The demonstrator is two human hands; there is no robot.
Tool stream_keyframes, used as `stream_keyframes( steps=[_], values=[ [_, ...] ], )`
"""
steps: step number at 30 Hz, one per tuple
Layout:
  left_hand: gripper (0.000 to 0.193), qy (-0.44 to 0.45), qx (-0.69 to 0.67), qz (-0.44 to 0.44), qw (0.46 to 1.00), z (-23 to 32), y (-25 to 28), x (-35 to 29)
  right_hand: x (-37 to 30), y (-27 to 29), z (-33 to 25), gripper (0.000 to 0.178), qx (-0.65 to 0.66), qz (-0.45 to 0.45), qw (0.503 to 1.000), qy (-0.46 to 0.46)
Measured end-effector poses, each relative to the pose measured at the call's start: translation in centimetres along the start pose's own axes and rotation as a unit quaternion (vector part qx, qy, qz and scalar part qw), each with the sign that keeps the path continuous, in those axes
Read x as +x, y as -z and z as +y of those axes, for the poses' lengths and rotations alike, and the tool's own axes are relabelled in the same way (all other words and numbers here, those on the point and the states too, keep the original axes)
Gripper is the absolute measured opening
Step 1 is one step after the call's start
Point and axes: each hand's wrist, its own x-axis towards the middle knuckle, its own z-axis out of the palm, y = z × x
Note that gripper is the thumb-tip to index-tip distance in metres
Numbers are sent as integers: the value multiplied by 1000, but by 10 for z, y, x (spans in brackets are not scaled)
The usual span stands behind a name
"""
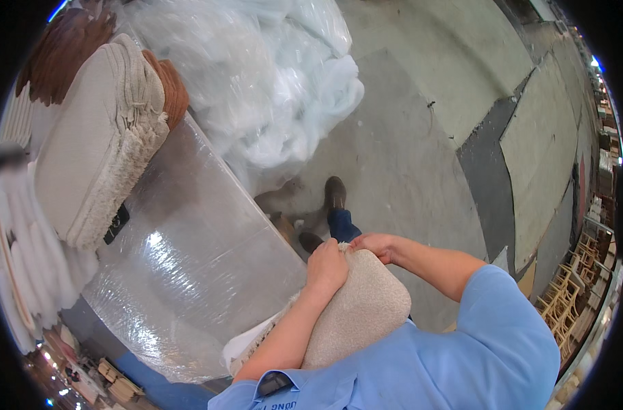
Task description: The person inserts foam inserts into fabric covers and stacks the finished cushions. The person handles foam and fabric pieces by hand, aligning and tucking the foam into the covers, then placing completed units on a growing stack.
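Note:
A beige, coarse-woven cushion (363, 307) with rounded corners leans against my body. White padding (237, 347) shows at its lower left end, beside a frayed fabric edge. My left hand (327, 265) is closed on the far edge of the cushion cover, its forearm lying across the piece. Right beside it, my right hand (374, 246) pinches the same edge, where a bit of pale fringe sticks up between the hands. The fingertips of both hands are partly hidden.
A plastic-wrapped table (188, 253) stands on my left. On it lies a stack of beige covers (96, 143) with frayed edges, brown ones (166, 85) behind. White padding pieces (34, 253) lie farther left. A heap of clear plastic bags (277, 89) sits ahead; wooden frames (575, 273) stand far right.

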Motion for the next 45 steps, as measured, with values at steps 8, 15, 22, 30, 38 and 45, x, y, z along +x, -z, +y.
stream_keyframes(
  steps=[8, 15, 22, 30, 38, 45],
  values=[
    [20, -129, 209, 78, 966, -10, 8, -11, 11, -1, 16, 11, 51, -51, 997, 1],
    [17, -164, -25, 62, 984, 16, 53, -23, 3, -6, 41, 12, 70, -28, 993, 94],
    [36, -165, -161, -120, 966, 26, 31, -44, -35, -26, 57, 77, 365, 43, 861, 350],
    [38, -206, -163, -76, 962, 21, 13, -39, -17, -63, 67, 86, 439, -37, 840, 317],
    [60, -85, -51, -136, 986, 7, 7, -22, 46, -34, 87, 77, 327, 19, 898, 293],
    [59, -65, 21, -165, 984, -4, 13, -20, -87, -63, 22, 91, 85, 141, 979, 118]
  ],
)
